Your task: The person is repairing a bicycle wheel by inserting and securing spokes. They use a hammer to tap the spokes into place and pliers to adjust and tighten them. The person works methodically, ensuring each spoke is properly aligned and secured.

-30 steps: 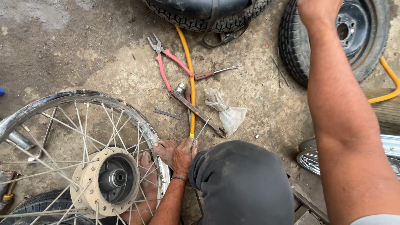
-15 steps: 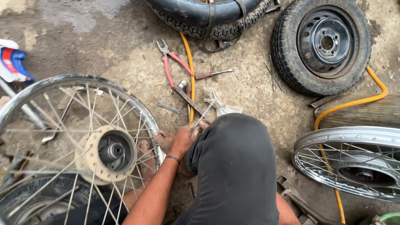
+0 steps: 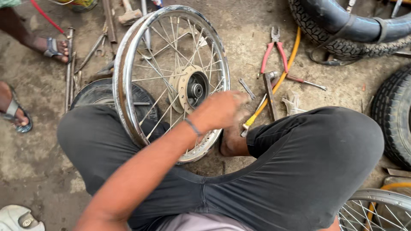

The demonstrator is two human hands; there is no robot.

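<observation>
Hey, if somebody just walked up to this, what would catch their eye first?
The shiny spoked wheel rim standing upright at centre, leaning against the seated person's dark trouser leg. Just right of it, the left hand reaches toward tools on the concrete ground, with red-handled pliers and a yellow hose beyond.

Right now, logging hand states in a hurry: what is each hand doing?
Left hand: loosely curled, reaching past the spoked wheel toward tools on the ground; whether it holds anything cannot be told.
Right hand: not in view.
</observation>
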